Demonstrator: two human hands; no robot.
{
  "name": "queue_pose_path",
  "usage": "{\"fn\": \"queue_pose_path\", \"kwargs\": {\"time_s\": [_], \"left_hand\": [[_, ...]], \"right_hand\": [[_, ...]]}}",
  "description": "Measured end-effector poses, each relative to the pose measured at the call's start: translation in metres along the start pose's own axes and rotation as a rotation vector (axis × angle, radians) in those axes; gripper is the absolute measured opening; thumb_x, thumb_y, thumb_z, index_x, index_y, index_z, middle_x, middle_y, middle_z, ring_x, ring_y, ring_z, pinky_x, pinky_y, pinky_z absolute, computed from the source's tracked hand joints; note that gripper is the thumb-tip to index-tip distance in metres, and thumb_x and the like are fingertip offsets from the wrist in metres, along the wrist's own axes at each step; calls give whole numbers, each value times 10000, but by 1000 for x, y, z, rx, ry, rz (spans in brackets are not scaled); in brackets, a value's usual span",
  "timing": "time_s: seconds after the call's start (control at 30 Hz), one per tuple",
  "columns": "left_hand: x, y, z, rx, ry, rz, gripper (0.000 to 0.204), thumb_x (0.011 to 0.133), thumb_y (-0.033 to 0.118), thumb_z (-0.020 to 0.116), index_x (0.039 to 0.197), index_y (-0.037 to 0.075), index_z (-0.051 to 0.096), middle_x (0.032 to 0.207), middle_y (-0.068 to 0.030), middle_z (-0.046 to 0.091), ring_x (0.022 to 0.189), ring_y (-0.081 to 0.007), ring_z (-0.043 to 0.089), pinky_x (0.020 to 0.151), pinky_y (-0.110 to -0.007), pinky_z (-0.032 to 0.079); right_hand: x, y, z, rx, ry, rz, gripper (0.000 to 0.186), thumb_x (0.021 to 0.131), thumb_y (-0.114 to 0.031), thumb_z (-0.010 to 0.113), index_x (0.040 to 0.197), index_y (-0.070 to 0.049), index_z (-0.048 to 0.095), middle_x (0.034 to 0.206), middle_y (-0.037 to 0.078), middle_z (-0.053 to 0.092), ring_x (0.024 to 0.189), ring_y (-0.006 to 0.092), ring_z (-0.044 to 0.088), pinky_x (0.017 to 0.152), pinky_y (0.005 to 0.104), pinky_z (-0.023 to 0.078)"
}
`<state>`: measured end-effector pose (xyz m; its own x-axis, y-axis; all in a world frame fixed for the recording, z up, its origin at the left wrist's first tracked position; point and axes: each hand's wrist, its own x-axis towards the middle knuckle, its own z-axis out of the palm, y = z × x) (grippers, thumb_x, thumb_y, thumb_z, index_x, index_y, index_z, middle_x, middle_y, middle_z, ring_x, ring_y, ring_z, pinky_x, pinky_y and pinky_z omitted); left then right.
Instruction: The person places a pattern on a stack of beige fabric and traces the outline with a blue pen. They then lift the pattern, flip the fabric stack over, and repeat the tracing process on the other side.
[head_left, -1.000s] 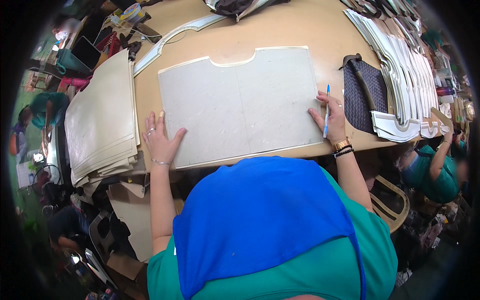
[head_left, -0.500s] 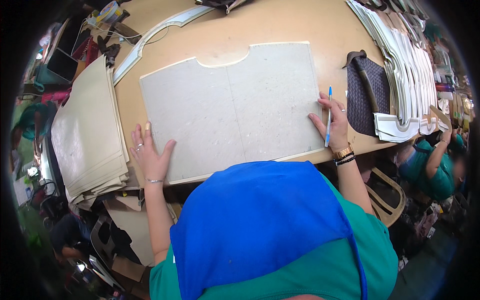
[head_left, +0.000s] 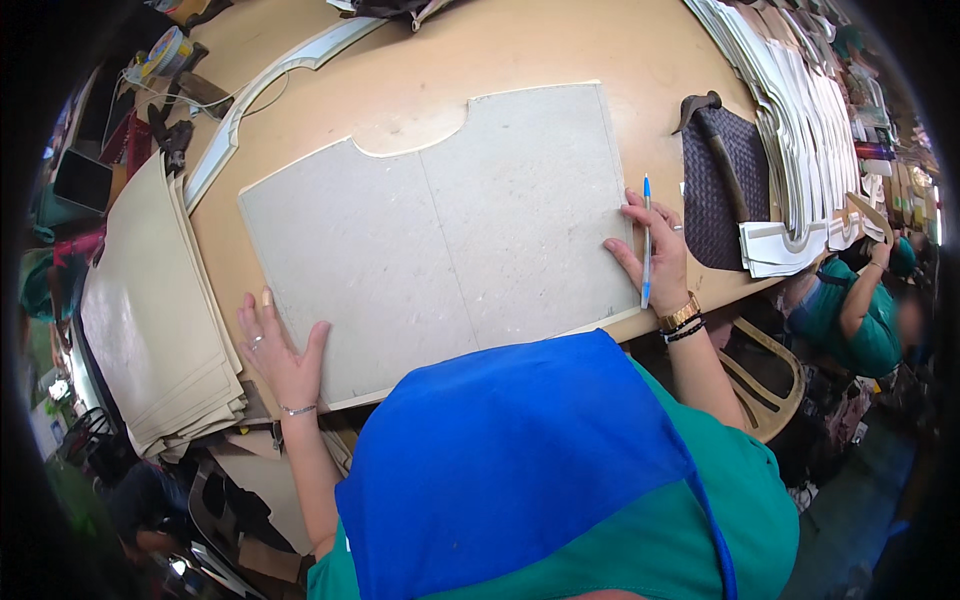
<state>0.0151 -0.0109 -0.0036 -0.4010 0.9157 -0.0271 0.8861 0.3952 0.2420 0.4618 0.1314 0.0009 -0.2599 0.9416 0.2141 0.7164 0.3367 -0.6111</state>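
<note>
A big grey board point(head_left: 440, 240) lies flat on the wooden table point(head_left: 420, 80), filling its middle; the left hand point(head_left: 280, 350) presses open-palmed on the board's corner at 7 o'clock, gripping nothing; the right hand point(head_left: 655, 250) rests on the edge at 3 o'clock, fingers closed around a blue pen point(head_left: 646, 240) that points toward 12; a dark woven bag point(head_left: 720, 195) sits just beside it, and a stack of beige sheets point(head_left: 150, 310) lies at 9; whether a cream sheet sits under the board is hard to tell, probably so; if either palm lifts, the board may slide and spoil the pen line
</note>
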Motion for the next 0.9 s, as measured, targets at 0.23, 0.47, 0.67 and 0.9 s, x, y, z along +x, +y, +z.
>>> {"fn": "queue_pose_path", "kwargs": {"time_s": [0.23, 0.47, 0.67, 0.9], "left_hand": [[-1, -4, 1, -10, 8, 16, 891, 721, 509, 715, 1439, 125, 353, 1516, -134, 244, 1416, -350, 163, 1087, -613, 110], [-1, -4, 0, -11, 3, 6, 896, 702, 527, 727, 1431, 145, 372, 1512, -141, 243, 1416, -341, 167, 1076, -629, 104], [1, 3, -4, -70, -16, -46, 895, 682, 510, 755, 1413, 142, 393, 1499, -139, 252, 1417, -345, 148, 1083, -629, 68], [2, 3, -3, -91, -18, -65, 902, 683, 539, 747, 1412, 141, 397, 1503, -139, 237, 1422, -347, 125, 1086, -635, 40]], "right_hand": [[1, -1, 2, -12, -4, 37, 446, 673, -114, 816, 1076, -48, 638, 1199, 120, 626, 1057, 238, 537, 932, 342, 451], [-1, 0, 5, -17, -21, 25, 453, 680, -103, 813, 1089, -48, 629, 1237, 129, 607, 1087, 255, 513, 942, 333, 436], [-2, 3, 5, -54, -56, -10, 442, 702, -88, 794, 1101, -35, 611, 1257, 143, 586, 1113, 255, 499, 991, 347, 410], [-3, 5, 5, -65, -68, -10, 449, 714, -90, 787, 1119, -34, 604, 1282, 143, 576, 1126, 252, 486, 1012, 350, 375]]}}
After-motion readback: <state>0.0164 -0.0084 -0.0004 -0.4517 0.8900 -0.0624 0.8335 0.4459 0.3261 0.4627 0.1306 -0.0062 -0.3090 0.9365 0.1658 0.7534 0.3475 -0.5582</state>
